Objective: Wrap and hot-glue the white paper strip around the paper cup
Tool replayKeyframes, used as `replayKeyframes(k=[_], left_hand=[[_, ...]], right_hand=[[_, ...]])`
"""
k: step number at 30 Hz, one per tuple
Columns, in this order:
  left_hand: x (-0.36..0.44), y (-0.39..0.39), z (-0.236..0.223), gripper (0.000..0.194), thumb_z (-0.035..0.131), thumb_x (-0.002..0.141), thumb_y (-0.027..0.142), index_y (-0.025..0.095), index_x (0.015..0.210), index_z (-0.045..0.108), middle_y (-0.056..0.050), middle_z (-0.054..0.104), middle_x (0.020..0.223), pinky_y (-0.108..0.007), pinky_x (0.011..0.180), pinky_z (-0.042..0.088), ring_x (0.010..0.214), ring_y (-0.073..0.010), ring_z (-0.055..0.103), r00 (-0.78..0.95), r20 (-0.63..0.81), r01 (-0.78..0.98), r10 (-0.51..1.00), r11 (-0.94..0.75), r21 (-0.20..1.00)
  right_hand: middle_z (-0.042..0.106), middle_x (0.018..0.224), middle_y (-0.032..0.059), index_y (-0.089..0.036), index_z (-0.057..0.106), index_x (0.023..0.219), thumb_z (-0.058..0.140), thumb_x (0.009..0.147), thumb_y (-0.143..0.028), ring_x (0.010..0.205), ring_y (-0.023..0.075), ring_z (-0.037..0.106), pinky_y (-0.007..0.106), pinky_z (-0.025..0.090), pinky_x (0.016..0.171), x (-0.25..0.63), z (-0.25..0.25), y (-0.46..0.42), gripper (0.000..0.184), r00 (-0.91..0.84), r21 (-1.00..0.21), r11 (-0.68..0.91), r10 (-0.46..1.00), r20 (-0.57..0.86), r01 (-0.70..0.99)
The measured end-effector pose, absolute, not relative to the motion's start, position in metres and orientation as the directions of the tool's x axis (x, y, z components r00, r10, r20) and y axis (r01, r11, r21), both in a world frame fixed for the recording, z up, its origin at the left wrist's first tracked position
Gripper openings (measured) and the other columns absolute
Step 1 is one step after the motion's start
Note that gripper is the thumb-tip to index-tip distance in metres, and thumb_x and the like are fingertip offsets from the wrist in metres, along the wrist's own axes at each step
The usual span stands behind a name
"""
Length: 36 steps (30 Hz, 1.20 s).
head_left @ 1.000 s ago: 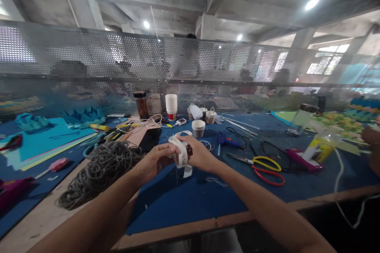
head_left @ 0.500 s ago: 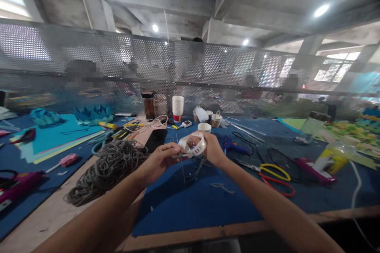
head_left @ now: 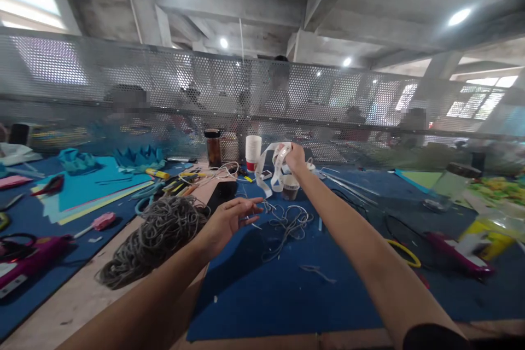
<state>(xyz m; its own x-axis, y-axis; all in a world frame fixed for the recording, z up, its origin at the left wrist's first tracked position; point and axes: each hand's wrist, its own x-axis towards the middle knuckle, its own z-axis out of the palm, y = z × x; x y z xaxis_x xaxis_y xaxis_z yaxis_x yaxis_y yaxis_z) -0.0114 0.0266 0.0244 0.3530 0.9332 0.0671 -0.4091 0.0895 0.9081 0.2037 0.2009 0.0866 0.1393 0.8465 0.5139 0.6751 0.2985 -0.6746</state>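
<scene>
My right hand [head_left: 293, 157] is stretched far forward and raised, closed on a white printed ribbon strip [head_left: 274, 169] that dangles in loops below it. Just under that hand stands a small paper cup [head_left: 291, 187]. My left hand [head_left: 232, 219] hovers lower and nearer, fingers spread open and holding nothing. Between the hands a tangle of thin grey string [head_left: 287, 224] lies on the blue table cover [head_left: 287, 284]. A big heap of grey cord [head_left: 158, 232] rests left of my left hand.
A stack of paper cups [head_left: 253, 152] and a dark jar [head_left: 213, 147] stand at the back by the perforated metal screen [head_left: 164, 98]. Blue paper sheets [head_left: 90, 188] and glue guns [head_left: 24, 260] lie left. Yellow scissors [head_left: 404, 251] and a purple glue gun [head_left: 455, 254] lie right. People sit beyond the screen.
My right hand has lifted and reached forward with the ribbon, pulling it out of my left hand. My left hand let go and opened. The string dropped onto the table.
</scene>
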Motion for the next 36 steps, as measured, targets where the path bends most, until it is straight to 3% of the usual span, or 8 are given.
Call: replayKeyframes(k=[3,9,14,17,22,27,32,36], left_hand=[[-0.01,0.027,0.023,0.012,0.074,0.082,0.03,0.017,0.08,0.073,-0.01,0.067,0.13,-0.039,0.099,0.049,0.111,-0.0243,0.064,0.321,0.032,-0.366,0.947,0.093,0.926],[-0.009,0.03,0.017,0.017,0.075,0.08,0.034,0.018,0.086,0.076,-0.011,0.07,0.122,-0.04,0.096,0.05,0.109,-0.0257,0.064,0.279,0.013,-0.29,0.96,0.072,0.954],[-0.011,0.034,0.012,0.02,0.075,0.08,0.036,0.017,0.085,0.076,-0.011,0.073,0.107,-0.036,0.091,0.051,0.101,-0.023,0.065,0.224,0.033,-0.25,0.974,0.025,0.968],[-0.013,0.037,0.011,0.021,0.076,0.079,0.037,0.017,0.083,0.075,-0.01,0.074,0.101,-0.033,0.087,0.052,0.092,-0.0202,0.066,0.166,0.045,-0.253,0.985,-0.002,0.967],[-0.016,0.041,0.011,0.023,0.074,0.08,0.04,0.017,0.08,0.073,-0.006,0.073,0.088,-0.031,0.082,0.051,0.084,-0.0177,0.065,0.106,0.109,-0.205,0.988,-0.085,0.975],[-0.014,0.043,0.006,0.025,0.077,0.076,0.042,0.018,0.082,0.073,-0.005,0.073,0.079,-0.031,0.078,0.051,0.077,-0.0175,0.065,0.101,0.088,-0.168,0.991,-0.07,0.983],[-0.011,0.044,0.0,0.026,0.078,0.075,0.041,0.016,0.082,0.075,-0.004,0.07,0.072,-0.03,0.074,0.049,0.07,-0.0164,0.063,0.138,0.096,-0.118,0.986,-0.08,0.99],[-0.007,0.042,-0.001,0.025,0.078,0.074,0.041,0.016,0.077,0.075,-0.005,0.071,0.074,-0.03,0.074,0.049,0.071,-0.0168,0.062,0.187,0.113,-0.093,0.976,-0.097,0.991]], right_hand=[[0.06,0.126,0.0096,-0.017,0.057,0.126,0.061,0.096,-0.033,0.105,0.023,0.063,0.044,0.055,0.088,0.2,0.09,0.222,0.034,0.16,-0.616,0.223,0.849,0.504,0.756],[0.06,0.126,0.0098,-0.017,0.058,0.126,0.061,0.096,-0.033,0.105,0.0233,0.063,0.044,0.055,0.088,0.196,0.085,0.237,0.034,0.091,-0.41,0.156,0.847,0.523,0.899],[0.059,0.127,0.0103,-0.017,0.057,0.126,0.061,0.096,-0.034,0.108,0.0244,0.062,0.046,0.054,0.09,0.199,0.085,0.223,0.035,-0.095,-0.219,0.22,0.878,0.47,0.951],[0.059,0.131,0.0146,-0.016,0.063,0.12,0.059,0.095,-0.026,0.121,0.0282,0.054,0.043,0.044,0.1,0.199,0.088,0.198,0.027,-0.228,-0.159,0.323,0.871,0.435,0.933],[0.073,0.103,0.0047,-0.024,0.072,0.1,0.062,0.09,-0.032,0.096,0.0213,0.065,0.029,0.046,0.079,0.199,0.073,0.132,0.016,-0.488,-0.159,0.528,0.841,0.232,0.834],[0.075,0.081,0.0016,-0.024,0.075,0.081,0.077,0.075,-0.035,0.074,0.0192,0.067,0.024,0.038,0.056,0.209,0.039,0.081,0.013,-0.581,-0.217,0.568,0.814,0.006,0.794],[0.075,0.085,0.0025,-0.023,0.073,0.081,0.07,0.078,-0.023,0.076,0.0189,0.067,0.024,0.036,0.056,0.217,0.021,0.071,0.004,-0.545,-0.258,0.525,0.838,-0.006,0.811],[0.074,0.092,0.0043,-0.022,0.07,0.088,0.06,0.086,-0.027,0.082,0.0201,0.066,0.025,0.038,0.063,0.222,0.022,0.071,0.011,-0.504,-0.29,0.502,0.861,0.073,0.815]])
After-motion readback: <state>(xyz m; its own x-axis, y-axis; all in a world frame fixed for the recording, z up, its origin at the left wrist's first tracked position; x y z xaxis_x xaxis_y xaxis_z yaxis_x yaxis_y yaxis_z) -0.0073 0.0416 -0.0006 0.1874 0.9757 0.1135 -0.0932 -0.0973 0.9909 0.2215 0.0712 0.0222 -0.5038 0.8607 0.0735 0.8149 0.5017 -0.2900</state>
